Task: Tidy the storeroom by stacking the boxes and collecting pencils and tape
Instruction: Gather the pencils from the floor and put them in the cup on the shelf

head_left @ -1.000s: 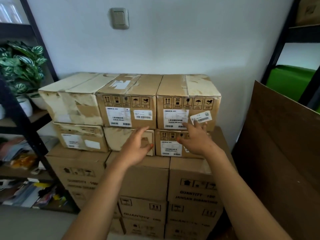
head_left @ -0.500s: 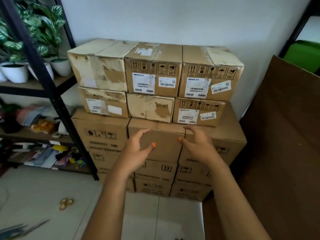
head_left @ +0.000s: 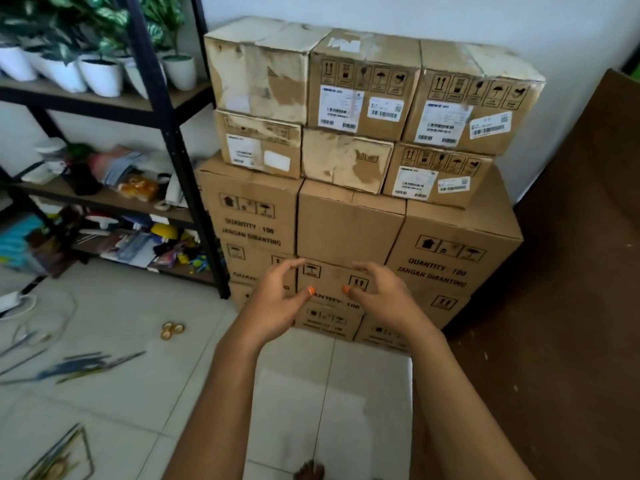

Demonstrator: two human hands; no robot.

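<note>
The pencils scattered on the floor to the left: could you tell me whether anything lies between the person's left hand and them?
Nothing visible does. The left hand hangs empty in front of the stacked boxes, and only bare floor tiles separate it from the pencils. The tape rolls lie off that line, nearer the shelf.

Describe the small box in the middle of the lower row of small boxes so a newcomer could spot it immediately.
Against the white wall stands a stack of cardboard boxes, large ones below and two rows of small ones on top. The middle box of the lower small row sits between two labelled neighbours. Unlike them, its front carries no white barcode label, only scuffed, peeled cardboard.
</note>
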